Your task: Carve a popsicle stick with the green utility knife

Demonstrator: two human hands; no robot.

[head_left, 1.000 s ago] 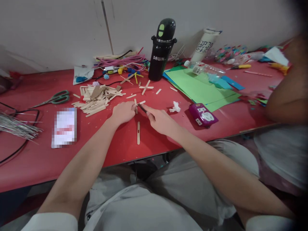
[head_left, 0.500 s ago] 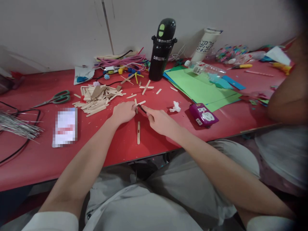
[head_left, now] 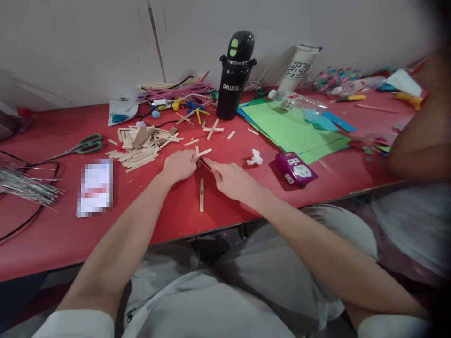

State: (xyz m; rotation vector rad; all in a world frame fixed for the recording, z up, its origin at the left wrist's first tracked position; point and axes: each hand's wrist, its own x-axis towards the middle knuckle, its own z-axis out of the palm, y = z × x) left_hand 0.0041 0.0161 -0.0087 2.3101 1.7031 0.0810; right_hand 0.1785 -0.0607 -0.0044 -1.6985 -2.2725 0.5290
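Observation:
My left hand (head_left: 181, 165) pinches a wooden craft stick (head_left: 206, 152) between its fingertips, at the middle of the red table. Another craft stick (head_left: 197, 150) passes beneath it, partly hidden by the fingers. In my right hand (head_left: 230, 180) is a thin dark blade-like tool (head_left: 205, 161), its forefinger stretched along it and its tip against the stick at my left fingertips. Most of the tool is covered by the hand, so its exact kind does not show. Nearer to me lies a single craft stick with a slot (head_left: 201, 202) cut in its middle.
A pile of craft sticks (head_left: 141, 148) and green-handled scissors (head_left: 79, 145) lie to the left. Behind stands a black bottle (head_left: 230, 82). A crumpled tissue (head_left: 254, 157), a purple power socket (head_left: 296, 168) and green paper (head_left: 282, 122) are rightward. Another person's arm (head_left: 416, 136) rests at far right.
The dark tool has shifted slightly down and its angle has changed, so more of the held craft stick shows. My left hand keeps its pinch; the whole view has moved slightly.

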